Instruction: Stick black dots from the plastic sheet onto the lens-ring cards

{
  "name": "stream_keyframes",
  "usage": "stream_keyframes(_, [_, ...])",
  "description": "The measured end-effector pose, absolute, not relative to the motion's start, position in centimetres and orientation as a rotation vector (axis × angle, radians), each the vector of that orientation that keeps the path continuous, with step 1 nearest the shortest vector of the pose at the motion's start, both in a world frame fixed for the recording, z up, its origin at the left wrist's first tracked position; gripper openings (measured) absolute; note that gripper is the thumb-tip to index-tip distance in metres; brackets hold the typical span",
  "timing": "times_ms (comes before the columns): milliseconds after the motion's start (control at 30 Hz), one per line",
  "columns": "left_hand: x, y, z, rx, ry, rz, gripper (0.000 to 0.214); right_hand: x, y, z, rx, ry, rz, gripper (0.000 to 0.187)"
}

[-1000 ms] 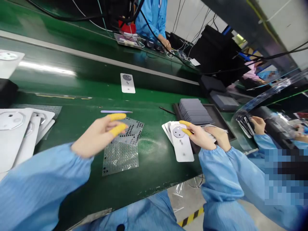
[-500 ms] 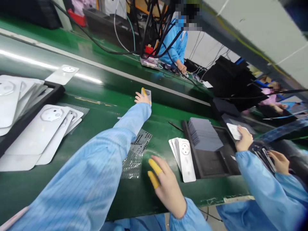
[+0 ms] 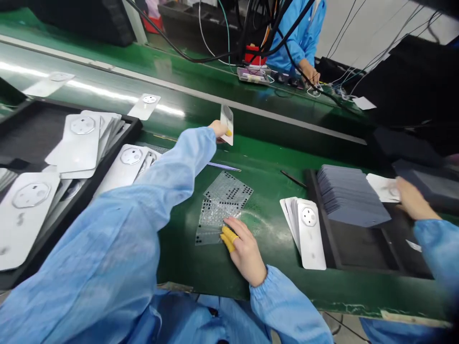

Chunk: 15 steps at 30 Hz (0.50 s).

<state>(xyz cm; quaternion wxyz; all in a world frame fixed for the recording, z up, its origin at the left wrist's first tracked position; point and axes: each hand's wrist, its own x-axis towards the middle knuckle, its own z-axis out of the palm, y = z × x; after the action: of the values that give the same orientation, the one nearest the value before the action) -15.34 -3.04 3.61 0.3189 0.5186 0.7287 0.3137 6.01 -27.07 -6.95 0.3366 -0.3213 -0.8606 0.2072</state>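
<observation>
My left hand (image 3: 218, 130), reaching to the far side of the bench, grips a white phone back panel (image 3: 227, 114) with a round camera area. It tilts upright beside the metal strip. A yellow finger cot shows against its face. Nearer me, my right hand (image 3: 248, 251) lies open, two fingers in yellow cots, its fingertips at the edge of the clear sheets with black dots (image 3: 215, 217). Beyond these sheets lie tweezers (image 3: 225, 166). To the right stands a fanned stack of white back panels (image 3: 311, 239).
At left, a black tray (image 3: 124, 136) holds several white panels; another panel (image 3: 145, 106) lies on the metal strip. A right-hand black tray (image 3: 333, 248) carries grey sheets (image 3: 351, 196). A co-worker's hand (image 3: 412, 198) holds a white piece over it. Cables (image 3: 208, 59) hang at the back.
My left hand has lifted the panel from the far edge and tilted it upright. My right hand has come to the clear sheets. A panel now shows on the metal strip left of my hand.
</observation>
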Motion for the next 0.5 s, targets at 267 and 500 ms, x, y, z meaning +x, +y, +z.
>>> stream_keyframes(267, [-21.1,-22.4,2.4,1.125,1.638,1.047,0.102,6.7,-26.8,-4.9,-0.88,-1.987,0.717,0.04])
stream_keyframes(500, [-17.5,-33.5,-1.2,0.637,1.583,0.899,0.051,7.0,-26.9,-4.6,-0.848,-2.048,0.725,0.046])
